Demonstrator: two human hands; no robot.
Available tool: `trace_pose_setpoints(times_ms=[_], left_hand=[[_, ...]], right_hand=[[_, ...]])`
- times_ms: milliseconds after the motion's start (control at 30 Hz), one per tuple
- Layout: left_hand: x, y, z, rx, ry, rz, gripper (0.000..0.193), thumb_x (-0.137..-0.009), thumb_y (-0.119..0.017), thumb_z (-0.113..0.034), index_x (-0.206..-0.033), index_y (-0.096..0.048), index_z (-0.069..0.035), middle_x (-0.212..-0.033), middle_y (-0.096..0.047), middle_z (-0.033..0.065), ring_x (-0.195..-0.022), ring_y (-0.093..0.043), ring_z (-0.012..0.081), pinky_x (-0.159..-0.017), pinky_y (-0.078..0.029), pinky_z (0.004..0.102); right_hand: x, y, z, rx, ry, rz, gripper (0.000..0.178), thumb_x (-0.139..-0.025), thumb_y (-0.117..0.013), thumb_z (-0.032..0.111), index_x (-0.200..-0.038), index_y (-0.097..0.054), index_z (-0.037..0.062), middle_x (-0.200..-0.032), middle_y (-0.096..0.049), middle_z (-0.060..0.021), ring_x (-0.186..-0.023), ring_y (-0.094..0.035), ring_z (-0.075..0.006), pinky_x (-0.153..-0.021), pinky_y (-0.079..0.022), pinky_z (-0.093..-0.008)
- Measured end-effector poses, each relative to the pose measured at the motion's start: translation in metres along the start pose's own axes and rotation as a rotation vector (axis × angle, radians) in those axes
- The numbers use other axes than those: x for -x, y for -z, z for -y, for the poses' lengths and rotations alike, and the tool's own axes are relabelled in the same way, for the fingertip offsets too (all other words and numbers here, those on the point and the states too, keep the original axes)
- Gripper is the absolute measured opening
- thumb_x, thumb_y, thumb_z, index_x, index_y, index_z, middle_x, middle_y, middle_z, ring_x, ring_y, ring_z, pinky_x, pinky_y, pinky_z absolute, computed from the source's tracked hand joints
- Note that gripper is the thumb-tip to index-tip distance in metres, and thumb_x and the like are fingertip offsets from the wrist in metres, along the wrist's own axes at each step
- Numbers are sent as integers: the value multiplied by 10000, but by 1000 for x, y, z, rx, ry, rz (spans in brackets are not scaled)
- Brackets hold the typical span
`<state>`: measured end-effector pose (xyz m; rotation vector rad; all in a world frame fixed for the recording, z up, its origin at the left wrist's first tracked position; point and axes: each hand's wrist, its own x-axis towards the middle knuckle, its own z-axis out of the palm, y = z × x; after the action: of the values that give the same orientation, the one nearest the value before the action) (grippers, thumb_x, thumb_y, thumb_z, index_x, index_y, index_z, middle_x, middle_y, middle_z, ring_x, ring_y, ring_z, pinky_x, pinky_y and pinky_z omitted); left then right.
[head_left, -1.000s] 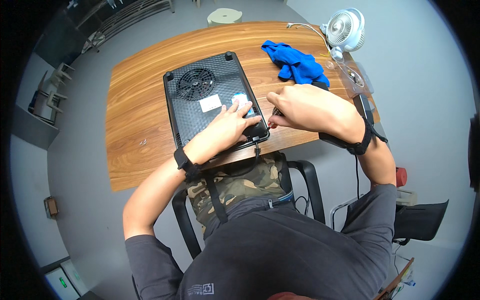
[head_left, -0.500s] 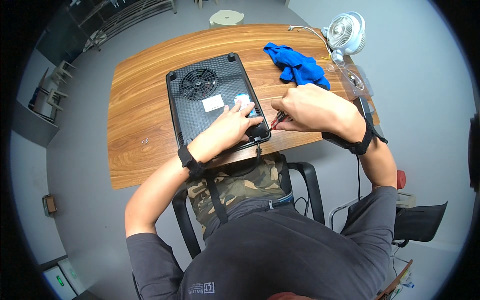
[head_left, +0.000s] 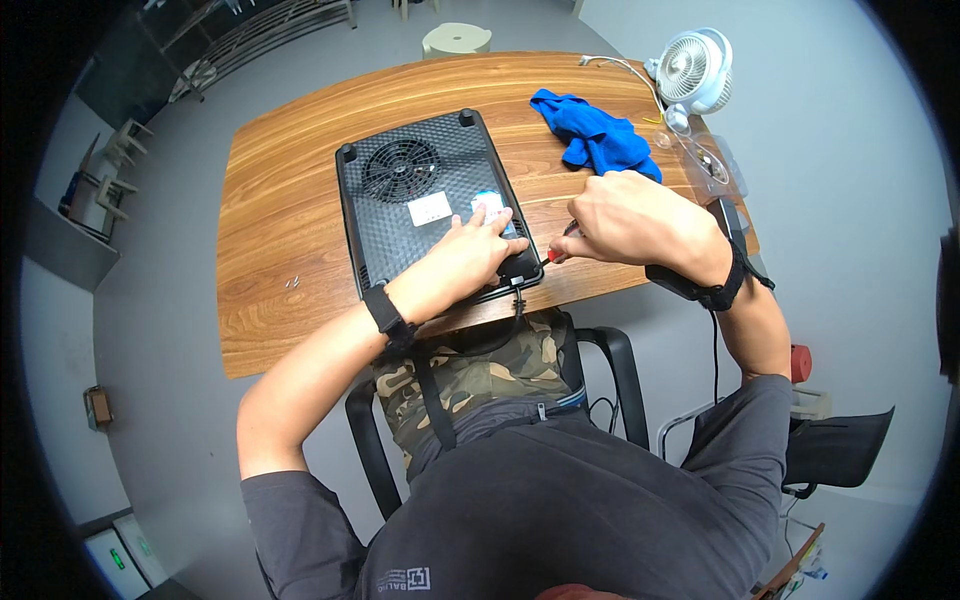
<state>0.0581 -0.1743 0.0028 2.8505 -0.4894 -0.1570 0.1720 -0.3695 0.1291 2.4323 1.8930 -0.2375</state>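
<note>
A black induction cooktop lies upside down on the table, its round fan grille and feet facing up. My left hand rests with spread fingers on its near right part, over a blue-and-white sticker. My right hand is closed round a screwdriver with a red-and-black handle. The tool leans in low from the right, its tip at the near right corner of the cooktop. My fist hides most of the handle. A black power cord leaves the cooktop at that corner and drops over the table edge.
Several small screws lie on the wooden table, left of the cooktop. A blue cloth lies crumpled beyond my right hand. At the far right are a white fan and a clear plastic box. A stool stands behind.
My right hand has shifted slightly right and turned, covering more of the screwdriver's handle. My left hand keeps its place on the cooktop.
</note>
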Motion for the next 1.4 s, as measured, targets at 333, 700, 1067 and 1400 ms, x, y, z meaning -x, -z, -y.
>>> trace_pose_setpoints(times_ms=[333, 700, 1067, 1400], left_hand=[[-1, 0, -1, -11, 5, 3, 709, -767, -829, -142, -1425, -568, -173, -1534, -421, 233, -1387, -413, 514, -1032, -494, 634], [-1, -7, 6, -21, 3, 13, 708, -760, -836, -148, -1419, -580, -170, -1547, -424, 187, -1384, -426, 496, -1058, -473, 610], [55, 4, 37, 334, -3, -157, 551, -913, -722, -239, -1380, -555, 2, -1417, -546, 223, -1309, -528, 397, -1095, -455, 449], [204, 3, 139, 317, 510, -490, 163, -917, -682, -86, -1056, -716, -7, -1004, -678, 168, -934, -675, 342, -839, -551, 409]], right_hand=[[1, 9, 2, 14, -22, 72, 486, -917, -675, 400, -715, -710, -41, -693, -669, -236, -691, -689, -388, -653, -560, -448], [3, 61, 10, 89, 10, -177, 503, -932, -690, 424, -737, -652, -38, -575, -593, -204, -587, -642, -393, -586, -533, -433], [-26, 45, 10, -26, -66, -147, 470, -908, -725, 427, -860, -646, -34, -675, -611, -211, -681, -624, -417, -629, -502, -467], [-75, 37, 36, -27, 62, -95, 561, -929, -673, 500, -775, -668, -39, -594, -593, -233, -606, -634, -411, -611, -535, -450]])
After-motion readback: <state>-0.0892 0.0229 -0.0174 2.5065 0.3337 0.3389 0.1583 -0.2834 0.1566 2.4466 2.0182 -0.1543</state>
